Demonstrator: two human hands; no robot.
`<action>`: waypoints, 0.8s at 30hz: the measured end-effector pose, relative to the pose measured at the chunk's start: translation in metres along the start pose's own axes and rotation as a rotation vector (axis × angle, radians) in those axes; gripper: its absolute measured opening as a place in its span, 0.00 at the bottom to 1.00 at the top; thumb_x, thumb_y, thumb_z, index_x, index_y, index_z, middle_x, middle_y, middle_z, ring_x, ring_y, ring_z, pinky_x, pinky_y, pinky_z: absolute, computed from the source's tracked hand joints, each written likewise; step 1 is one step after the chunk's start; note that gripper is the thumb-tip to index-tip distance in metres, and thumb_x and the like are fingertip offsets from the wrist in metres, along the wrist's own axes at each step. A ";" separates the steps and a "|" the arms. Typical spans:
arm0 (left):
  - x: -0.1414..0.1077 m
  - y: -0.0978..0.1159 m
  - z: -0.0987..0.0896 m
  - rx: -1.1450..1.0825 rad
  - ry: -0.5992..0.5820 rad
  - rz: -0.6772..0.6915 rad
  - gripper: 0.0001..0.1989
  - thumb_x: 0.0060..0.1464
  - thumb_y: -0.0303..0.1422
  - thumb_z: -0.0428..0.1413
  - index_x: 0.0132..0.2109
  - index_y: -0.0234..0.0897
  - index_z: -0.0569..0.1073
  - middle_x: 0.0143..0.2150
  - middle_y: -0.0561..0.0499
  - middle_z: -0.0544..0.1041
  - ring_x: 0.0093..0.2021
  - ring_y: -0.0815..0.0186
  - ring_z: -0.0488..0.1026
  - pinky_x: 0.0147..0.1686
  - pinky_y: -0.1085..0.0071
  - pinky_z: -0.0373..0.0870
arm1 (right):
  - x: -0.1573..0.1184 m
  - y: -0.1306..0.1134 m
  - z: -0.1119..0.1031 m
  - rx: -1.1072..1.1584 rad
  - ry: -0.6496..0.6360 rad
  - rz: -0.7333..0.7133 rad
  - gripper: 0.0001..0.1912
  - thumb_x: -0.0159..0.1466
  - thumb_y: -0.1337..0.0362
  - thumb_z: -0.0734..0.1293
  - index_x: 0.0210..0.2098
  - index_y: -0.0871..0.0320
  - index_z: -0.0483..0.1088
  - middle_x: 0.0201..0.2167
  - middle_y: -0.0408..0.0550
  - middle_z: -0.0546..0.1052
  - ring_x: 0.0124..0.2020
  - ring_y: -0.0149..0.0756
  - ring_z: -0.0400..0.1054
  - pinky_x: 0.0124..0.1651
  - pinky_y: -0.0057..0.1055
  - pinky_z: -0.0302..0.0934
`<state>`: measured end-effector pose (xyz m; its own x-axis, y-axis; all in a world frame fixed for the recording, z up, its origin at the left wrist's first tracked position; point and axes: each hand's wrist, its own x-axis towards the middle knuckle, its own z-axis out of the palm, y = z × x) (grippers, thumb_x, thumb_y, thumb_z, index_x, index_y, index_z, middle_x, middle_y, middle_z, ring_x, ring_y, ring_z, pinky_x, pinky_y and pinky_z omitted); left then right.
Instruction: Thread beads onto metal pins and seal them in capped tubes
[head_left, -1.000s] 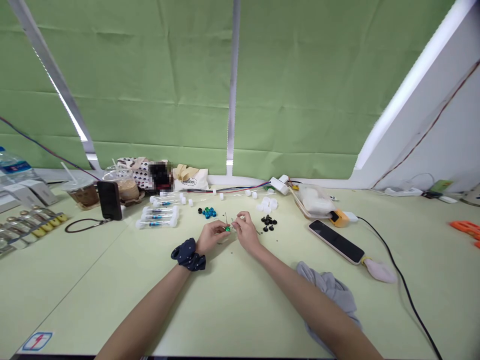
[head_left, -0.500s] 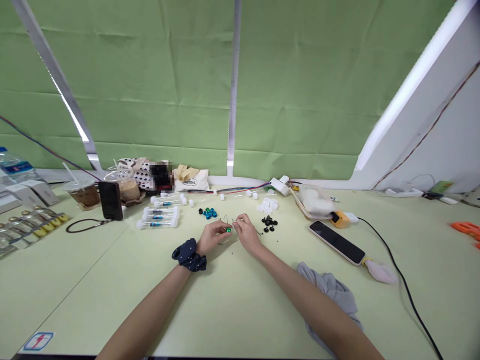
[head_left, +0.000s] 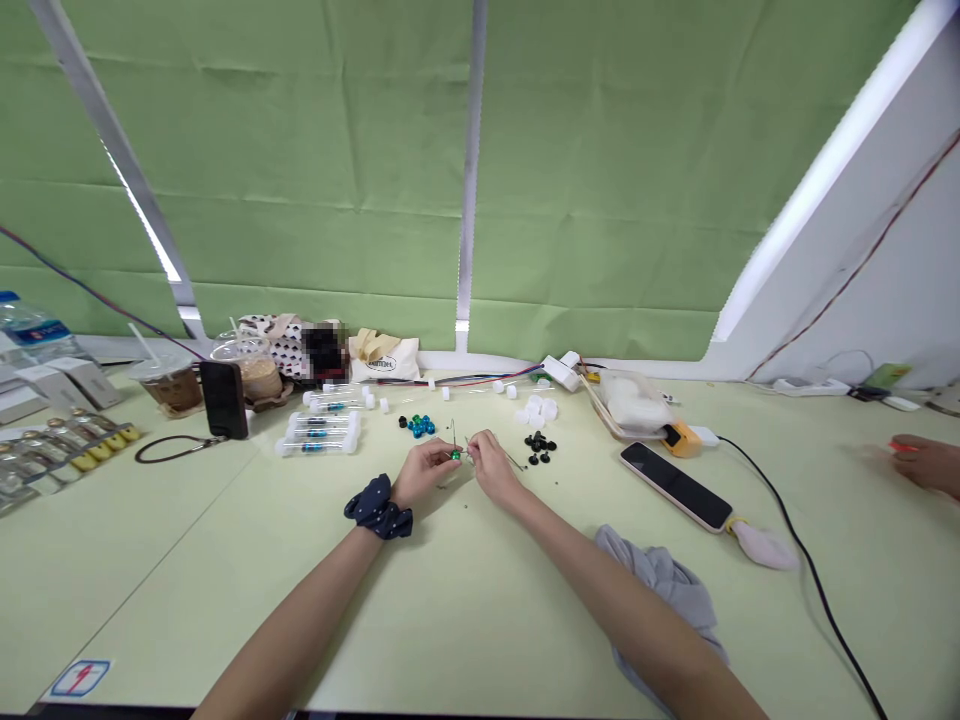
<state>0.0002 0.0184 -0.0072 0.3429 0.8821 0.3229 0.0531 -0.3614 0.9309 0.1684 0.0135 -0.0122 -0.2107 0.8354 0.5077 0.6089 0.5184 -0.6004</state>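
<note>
My left hand (head_left: 426,472), with a dark dotted scrunchie (head_left: 379,508) at its wrist, pinches a small shiny green ball (head_left: 455,455). A thin dark wire (head_left: 453,432) stands up from the ball. Close beside it, my right hand (head_left: 491,466) is closed, thumb and fingertips together, on a thin strand whose kind is too small to make out. A dark strand end (head_left: 517,463) sticks out past the right hand's far side. Shiny blue and green balls (head_left: 421,426) lie just beyond the left hand. Several black round pieces with stems (head_left: 538,446) lie right of the right hand.
White caps (head_left: 536,410) and clear tubes (head_left: 319,432) lie farther back. A phone (head_left: 676,485), grey cloth (head_left: 660,580) and black cable (head_left: 795,540) are on the right. Another person's hand (head_left: 926,465) holds something orange at the far right. Drink cups (head_left: 171,385) stand left.
Another person's hand has come in at the far right and taken hold of the orange thing there. My hands stay together; the wire on the green ball now stands straighter.
</note>
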 end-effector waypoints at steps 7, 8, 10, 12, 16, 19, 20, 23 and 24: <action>0.000 0.000 0.000 0.030 -0.006 0.004 0.17 0.45 0.39 0.60 0.41 0.33 0.77 0.34 0.46 0.72 0.32 0.66 0.68 0.32 0.69 0.67 | -0.003 -0.002 -0.003 -0.046 0.072 -0.001 0.09 0.65 0.66 0.52 0.33 0.56 0.62 0.39 0.48 0.63 0.30 0.31 0.62 0.34 0.29 0.58; 0.000 0.001 0.000 0.030 -0.009 0.006 0.17 0.45 0.39 0.60 0.41 0.32 0.77 0.34 0.46 0.72 0.32 0.66 0.68 0.32 0.69 0.67 | -0.003 -0.002 -0.004 -0.064 0.076 -0.002 0.10 0.65 0.65 0.52 0.33 0.56 0.63 0.39 0.48 0.63 0.29 0.31 0.62 0.33 0.29 0.58; -0.001 0.001 0.000 0.033 -0.014 0.015 0.17 0.46 0.39 0.60 0.41 0.32 0.77 0.34 0.46 0.71 0.32 0.66 0.68 0.32 0.70 0.67 | -0.004 -0.003 -0.004 -0.102 0.079 -0.002 0.11 0.65 0.65 0.52 0.33 0.56 0.64 0.40 0.48 0.63 0.28 0.30 0.62 0.32 0.28 0.57; -0.001 0.001 0.000 0.042 -0.019 0.025 0.17 0.46 0.39 0.60 0.41 0.32 0.77 0.34 0.46 0.71 0.31 0.67 0.68 0.32 0.70 0.67 | -0.004 -0.003 -0.004 -0.143 0.078 0.005 0.12 0.66 0.63 0.53 0.32 0.56 0.64 0.41 0.48 0.63 0.28 0.29 0.63 0.30 0.28 0.56; -0.001 0.000 0.000 0.056 -0.024 0.035 0.16 0.47 0.39 0.59 0.41 0.32 0.77 0.34 0.46 0.71 0.31 0.67 0.68 0.31 0.70 0.67 | -0.004 -0.003 -0.004 -0.193 0.058 0.025 0.13 0.66 0.62 0.53 0.31 0.56 0.65 0.40 0.47 0.64 0.26 0.29 0.62 0.28 0.27 0.54; -0.002 0.001 0.000 0.053 -0.026 0.032 0.17 0.47 0.39 0.59 0.42 0.33 0.77 0.34 0.46 0.71 0.31 0.66 0.68 0.31 0.69 0.67 | -0.003 -0.002 -0.005 -0.160 0.029 0.023 0.13 0.66 0.63 0.54 0.29 0.56 0.66 0.36 0.46 0.66 0.28 0.30 0.62 0.30 0.27 0.55; -0.002 0.002 0.000 0.053 -0.030 0.031 0.17 0.47 0.40 0.59 0.42 0.33 0.76 0.34 0.46 0.71 0.31 0.66 0.68 0.31 0.70 0.67 | -0.003 -0.002 -0.005 -0.142 0.022 0.030 0.13 0.65 0.63 0.54 0.29 0.56 0.66 0.34 0.45 0.66 0.29 0.30 0.62 0.31 0.27 0.55; -0.002 0.004 0.000 0.070 -0.054 0.030 0.17 0.47 0.40 0.59 0.43 0.34 0.76 0.34 0.47 0.71 0.31 0.67 0.68 0.30 0.70 0.67 | -0.002 -0.001 -0.005 -0.092 0.013 0.059 0.12 0.64 0.65 0.56 0.27 0.56 0.67 0.28 0.44 0.66 0.30 0.32 0.62 0.33 0.27 0.55; -0.002 0.004 0.000 0.080 -0.061 0.029 0.17 0.47 0.40 0.58 0.43 0.34 0.76 0.34 0.47 0.71 0.31 0.67 0.68 0.29 0.71 0.67 | -0.002 -0.001 -0.005 -0.078 0.013 0.064 0.12 0.64 0.65 0.57 0.27 0.56 0.67 0.27 0.44 0.66 0.30 0.32 0.62 0.34 0.27 0.55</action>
<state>-0.0004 0.0148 -0.0040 0.4021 0.8515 0.3365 0.1159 -0.4119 0.9038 0.1718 0.0107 -0.0099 -0.1599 0.8633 0.4786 0.6789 0.4481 -0.5816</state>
